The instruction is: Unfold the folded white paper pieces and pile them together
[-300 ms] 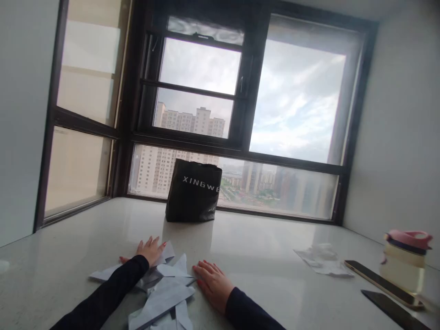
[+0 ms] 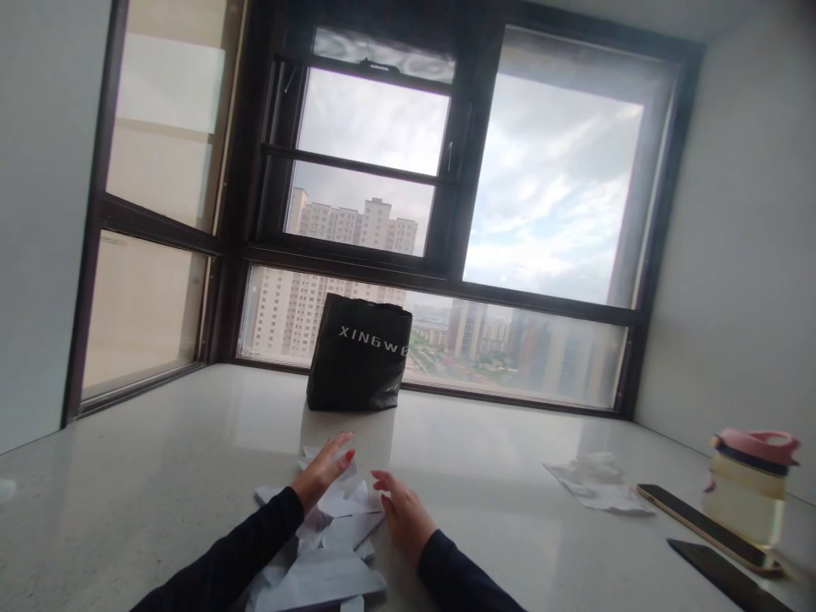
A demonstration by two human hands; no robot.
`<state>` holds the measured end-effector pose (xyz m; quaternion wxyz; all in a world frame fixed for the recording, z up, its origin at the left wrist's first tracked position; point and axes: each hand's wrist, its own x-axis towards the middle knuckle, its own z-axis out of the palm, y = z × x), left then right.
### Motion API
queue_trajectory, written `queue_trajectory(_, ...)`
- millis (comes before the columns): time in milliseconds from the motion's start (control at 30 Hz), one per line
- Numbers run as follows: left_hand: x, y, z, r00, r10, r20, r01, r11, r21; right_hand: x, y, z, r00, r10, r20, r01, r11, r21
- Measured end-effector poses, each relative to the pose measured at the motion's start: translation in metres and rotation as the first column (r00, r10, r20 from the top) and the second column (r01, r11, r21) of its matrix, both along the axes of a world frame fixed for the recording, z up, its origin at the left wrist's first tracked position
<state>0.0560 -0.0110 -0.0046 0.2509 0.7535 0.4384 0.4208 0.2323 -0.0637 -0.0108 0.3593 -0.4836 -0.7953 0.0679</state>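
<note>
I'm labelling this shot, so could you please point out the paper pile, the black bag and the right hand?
Paper pile (image 2: 348,531): head view, on a sheet near its middle.
Black bag (image 2: 357,367): head view, middle of its front.
Right hand (image 2: 405,517): head view, back of the hand.

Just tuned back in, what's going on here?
A person's two hands are at a loose pile of papers on the counter. The left hand is over the pile, the right hand at its right side; both look open, gripping nothing visible. A black bag stands beyond, a bottle far right.
</note>
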Motion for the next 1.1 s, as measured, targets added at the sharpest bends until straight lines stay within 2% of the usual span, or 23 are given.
queue_trajectory(100, -0.003, 0.002, -0.004, 0.989, -0.109, 0.100, 0.113, 0.993, -0.040, -0.001, 0.000, 0.002, 0.991, -0.010, -0.134, 0.014, 0.999, 0.030)
queue_trajectory(200, 0.002, -0.003, -0.013, 0.984, -0.172, 0.053, 0.173, 0.985, -0.012, -0.004, -0.005, 0.002, 1.000, -0.014, 0.018, 0.014, 1.000, -0.022)
queue_trajectory(300, 0.011, -0.014, -0.019, 0.977, -0.204, -0.062, 0.208, 0.976, 0.066, -0.007, -0.010, 0.003, 0.991, 0.054, 0.122, -0.045, 0.996, -0.080)
queue_trajectory(367, 0.014, -0.022, -0.016, 0.972, -0.208, -0.106, 0.222, 0.965, 0.142, -0.008, -0.011, 0.004, 0.991, 0.119, 0.055, -0.114, 0.989, -0.094)
queue_trajectory(467, 0.016, -0.034, -0.002, 0.958, -0.240, -0.159, 0.276, 0.925, 0.262, -0.007, -0.007, 0.004, 0.984, 0.135, -0.114, -0.138, 0.990, -0.017)
queue_trajectory(533, 0.015, -0.041, 0.009, 0.932, -0.293, -0.214, 0.350, 0.881, 0.318, -0.004, -0.002, 0.003, 0.963, 0.084, -0.258, -0.073, 0.996, 0.051)
queue_trajectory(633, 0.014, -0.049, 0.019, 0.921, -0.306, -0.240, 0.378, 0.850, 0.368, 0.001, 0.004, 0.001, 0.899, -0.018, -0.437, 0.060, 0.995, 0.082)
queue_trajectory(700, 0.014, -0.053, 0.021, 0.921, -0.309, -0.239, 0.381, 0.846, 0.374, 0.002, 0.005, 0.000, 0.893, -0.030, -0.449, 0.071, 0.995, 0.075)
queue_trajectory(833, 0.015, -0.056, 0.018, 0.899, -0.316, -0.304, 0.417, 0.830, 0.370, 0.001, 0.004, 0.003, 0.932, 0.108, -0.346, -0.091, 0.994, 0.065)
queue_trajectory(900, 0.017, -0.057, 0.016, 0.901, -0.256, -0.350, 0.391, 0.829, 0.401, 0.003, 0.003, 0.007, 0.923, 0.108, -0.370, -0.078, 0.992, 0.096)
queue_trajectory(1000, 0.018, -0.055, 0.015, 0.934, -0.122, -0.335, 0.277, 0.839, 0.469, 0.008, -0.001, 0.018, 0.913, -0.018, -0.407, 0.091, 0.983, 0.160)
queue_trajectory(1033, 0.017, -0.054, 0.015, 0.951, -0.079, -0.299, 0.224, 0.842, 0.490, 0.010, -0.004, 0.021, 0.932, -0.047, -0.360, 0.125, 0.973, 0.196)
queue_trajectory(1100, 0.014, -0.051, 0.016, 0.976, -0.007, -0.216, 0.121, 0.845, 0.522, 0.012, -0.009, 0.027, 0.985, -0.059, -0.160, 0.103, 0.953, 0.284)
